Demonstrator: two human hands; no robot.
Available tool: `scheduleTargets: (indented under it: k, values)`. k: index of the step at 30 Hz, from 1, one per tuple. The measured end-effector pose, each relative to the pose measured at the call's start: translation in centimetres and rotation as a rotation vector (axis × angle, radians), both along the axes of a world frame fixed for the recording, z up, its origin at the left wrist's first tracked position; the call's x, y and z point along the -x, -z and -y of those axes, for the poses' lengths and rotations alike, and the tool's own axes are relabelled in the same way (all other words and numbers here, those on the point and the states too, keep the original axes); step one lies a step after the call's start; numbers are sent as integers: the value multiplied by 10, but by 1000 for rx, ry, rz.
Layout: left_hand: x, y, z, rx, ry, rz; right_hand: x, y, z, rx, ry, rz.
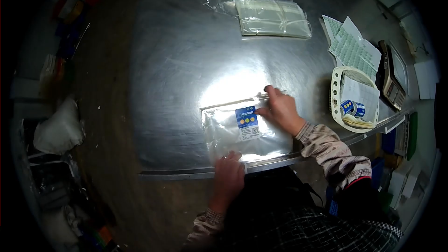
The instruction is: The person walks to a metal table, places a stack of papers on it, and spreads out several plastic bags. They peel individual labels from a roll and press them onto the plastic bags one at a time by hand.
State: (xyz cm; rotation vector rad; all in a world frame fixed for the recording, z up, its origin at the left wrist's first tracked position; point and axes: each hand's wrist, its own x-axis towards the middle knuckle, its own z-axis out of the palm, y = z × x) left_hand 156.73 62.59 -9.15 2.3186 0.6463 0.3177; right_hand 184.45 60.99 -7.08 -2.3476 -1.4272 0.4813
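A clear plastic bag point(219, 130) lies flat near the front edge of the metal table. On it is a blue and white label point(248, 123) with colored dots and a square code. My right hand point(280, 109) is at the bag's upper right, its thumb beside the label and its fingers apart over the bag's top edge. The fingertips of my left hand point(228, 172) rest on the bag's lower edge, below the label; the fingers lie close together, and whether they pinch the film is hidden.
A bundle of clear bags point(275, 17) lies at the table's far side. To the right stand a white basket point(337, 95) holding label rolls, printed green sheets point(352, 49) and a scale point(394, 77). The metal table's edge point(177, 175) runs along the front.
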Motion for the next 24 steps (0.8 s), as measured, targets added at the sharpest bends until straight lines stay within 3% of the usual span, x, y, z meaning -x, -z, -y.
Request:
scheduleTargets:
  k: [1, 4, 10, 11, 14, 16, 17, 19, 20, 22, 24]
  values:
    - [0, 2, 2, -2, -15, 7, -4, -12, 8, -23, -18, 84]
    - [0, -1, -2, 32, -38, 102, 27, -3, 40, -265, -492, 15]
    - [-17, -71, 2, 526, 253, 239, 34, 15, 48, -177, -398, -257]
    - [-21, -54, 2, 488, 212, 267, 34, 22, 47, -182, -364, -359]
    - [-38, -25, -13, 488, 3, 231, -12, 15, 6, 145, -268, -669]
    - [-35, -4, -5, 505, -110, 142, -86, -23, -75, -123, -52, -395]
    - [-35, -3, -5, 565, -142, 126, -120, -47, -111, -574, 86, -134]
    - [-27, 13, -15, 652, -234, -50, -99, -122, -107, -546, -18, -239]
    - [-26, -4, -20, 842, -306, 24, -76, -138, -95, -503, -78, -304]
    - [-45, -46, -44, 1224, -459, 209, -2, -96, -35, -238, -332, -426]
    - [-51, -48, -60, 930, -433, 358, 53, -72, 5, -136, -326, -725]
